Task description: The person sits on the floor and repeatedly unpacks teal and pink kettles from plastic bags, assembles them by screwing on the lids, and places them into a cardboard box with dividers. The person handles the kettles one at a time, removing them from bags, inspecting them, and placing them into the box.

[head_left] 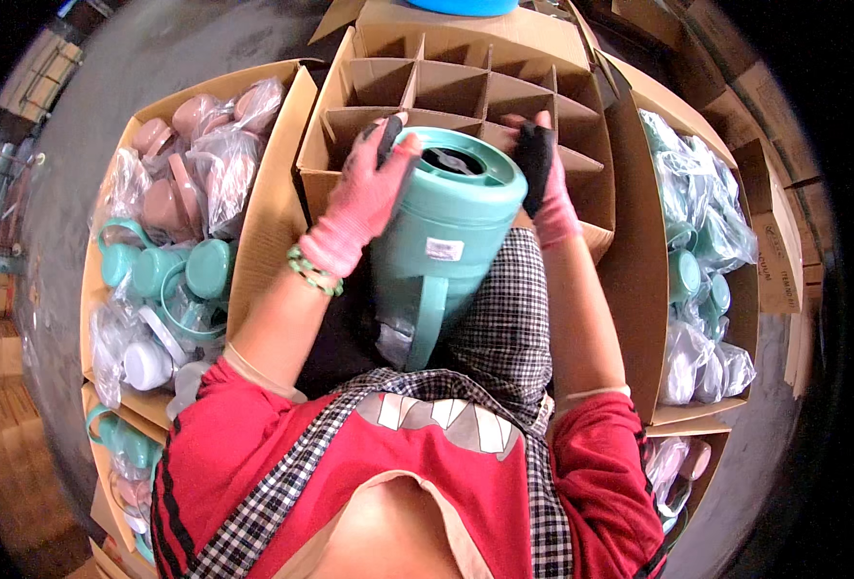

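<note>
A large teal jug (pixel 451 227) with a side handle and a small white label sits on my lap, tilted, its handle toward me. The end facing away has a raised round rim with a dark recessed middle. My left hand (pixel 374 188), in a pink glove with dark patches, grips the jug's left side by that rim. Just off its right side, my right hand (pixel 543 174) is raised in a like glove with its fingers apart. Some of its fingertips are blurred by motion. Beyond the jug stands a cardboard box (pixel 313 154) with dividers forming several cells.
On the left, a carton (pixel 271 183) holds pink, teal and white plastic parts, many in clear bags. Another carton (pixel 644 289) at the right holds bagged teal and white parts. Smaller cartons flank me, and part of a blue round thing (pixel 464 5) shows at the top.
</note>
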{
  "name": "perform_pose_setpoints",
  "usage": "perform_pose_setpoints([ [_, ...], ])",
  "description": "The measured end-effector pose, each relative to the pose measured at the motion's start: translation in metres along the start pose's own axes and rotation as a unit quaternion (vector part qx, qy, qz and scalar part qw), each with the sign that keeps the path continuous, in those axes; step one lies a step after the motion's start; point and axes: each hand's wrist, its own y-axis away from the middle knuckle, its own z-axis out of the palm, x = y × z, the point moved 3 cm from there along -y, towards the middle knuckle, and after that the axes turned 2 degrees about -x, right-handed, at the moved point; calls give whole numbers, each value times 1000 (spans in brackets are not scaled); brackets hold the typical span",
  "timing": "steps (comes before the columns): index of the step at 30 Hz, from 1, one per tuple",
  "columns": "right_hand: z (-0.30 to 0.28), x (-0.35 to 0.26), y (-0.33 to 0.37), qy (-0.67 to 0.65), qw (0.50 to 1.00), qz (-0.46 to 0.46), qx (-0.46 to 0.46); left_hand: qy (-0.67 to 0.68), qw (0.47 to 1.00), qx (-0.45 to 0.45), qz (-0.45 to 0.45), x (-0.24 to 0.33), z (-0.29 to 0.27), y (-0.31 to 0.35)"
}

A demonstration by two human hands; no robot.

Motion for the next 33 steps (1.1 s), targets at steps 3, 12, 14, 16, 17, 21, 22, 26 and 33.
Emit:
perform_pose_setpoints([
  [3, 61, 5, 45, 126, 989, -9, -77, 374, 900, -161, -154, -39, -20, -15],
  [12, 55, 4, 37, -119, 977, 141, -109, 179, 974, -49, -133, 1, -9, 9],
  [14, 73, -6, 74, 153, 987, -3, -57, 366, 893, -207, -160, -47, -23, -7],
  [16, 82, -3, 92, 360, 923, -132, -30, 418, 864, -215, -182, -64, -28, -15],
  [17, 64, 3, 83, 369, 919, -138, 2, 360, 900, -177, -173, -58, -28, -20],
  [21, -17, 12, -15, -203, 928, 91, -298, 211, 970, -84, -93, 14, -12, 2],
  [22, 4, 19, -14, -210, 930, 118, -279, 306, 946, -81, -72, 24, -12, 13],
  [26, 54, 8, 31, -53, 990, 62, -114, 310, 910, -159, -223, -2, -22, -10],
  [33, 86, -15, 93, 340, 925, -172, 4, 497, 816, -207, -211, -19, -10, -20],
])
